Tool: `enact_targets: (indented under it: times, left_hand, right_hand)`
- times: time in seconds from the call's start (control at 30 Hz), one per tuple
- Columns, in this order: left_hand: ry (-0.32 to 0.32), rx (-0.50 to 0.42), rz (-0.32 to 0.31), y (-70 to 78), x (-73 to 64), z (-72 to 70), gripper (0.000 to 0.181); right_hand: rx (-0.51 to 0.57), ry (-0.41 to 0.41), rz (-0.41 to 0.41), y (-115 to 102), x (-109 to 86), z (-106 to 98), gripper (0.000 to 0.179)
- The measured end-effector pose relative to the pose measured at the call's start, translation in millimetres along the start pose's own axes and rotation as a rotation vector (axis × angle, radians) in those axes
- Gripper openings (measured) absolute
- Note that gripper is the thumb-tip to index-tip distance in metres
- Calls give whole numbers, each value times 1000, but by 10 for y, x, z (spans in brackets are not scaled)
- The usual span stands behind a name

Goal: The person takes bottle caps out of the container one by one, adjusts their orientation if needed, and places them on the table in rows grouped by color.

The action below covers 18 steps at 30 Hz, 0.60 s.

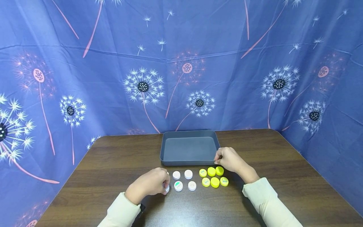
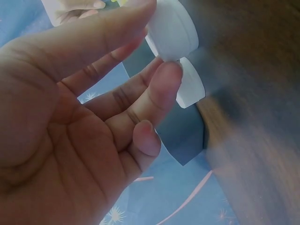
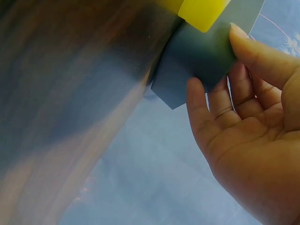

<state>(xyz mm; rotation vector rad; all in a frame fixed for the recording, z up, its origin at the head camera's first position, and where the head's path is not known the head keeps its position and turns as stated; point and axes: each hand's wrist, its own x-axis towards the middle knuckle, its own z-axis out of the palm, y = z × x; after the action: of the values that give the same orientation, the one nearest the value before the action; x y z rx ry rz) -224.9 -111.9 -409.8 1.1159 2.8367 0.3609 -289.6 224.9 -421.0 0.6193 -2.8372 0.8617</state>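
Note:
On the table in the head view, my left hand (image 1: 154, 181) bends over the left end of a group of white bottle caps (image 1: 188, 174). Its thumb and fingertips pinch the end cap in the front row, a white bottle cap (image 2: 176, 30) that looks large in the left wrist view. Part of that cap is hidden by the fingers. My right hand (image 1: 230, 160) hovers at the front right corner of a dark grey tray (image 1: 190, 163), behind several yellow bottle caps (image 1: 215, 182). Its fingers are loosely bent, with nothing held between them in the right wrist view.
The white and yellow caps lie in two rows on a brown wooden table (image 1: 113, 164), in front of the tray. Behind the table hangs a blue cloth (image 1: 235, 104) with a dandelion print, which also runs along both sides.

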Motion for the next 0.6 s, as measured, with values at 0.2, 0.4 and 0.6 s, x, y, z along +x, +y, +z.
enact_targets:
  times: [0.2,0.4,0.6]
  left_hand:
    - [14,-7,6,-2,10,-12,32]
    - [72,-14,17,-16,7,-43,30]
    - [155,3,15,-45,13,-78,14]
  right_hand:
    - [-5,2,-1,5,3,-12,18]
    - [-24,-3,5,44,-21,-8,20]
    - [-16,-13,7,56,-29,9,20]
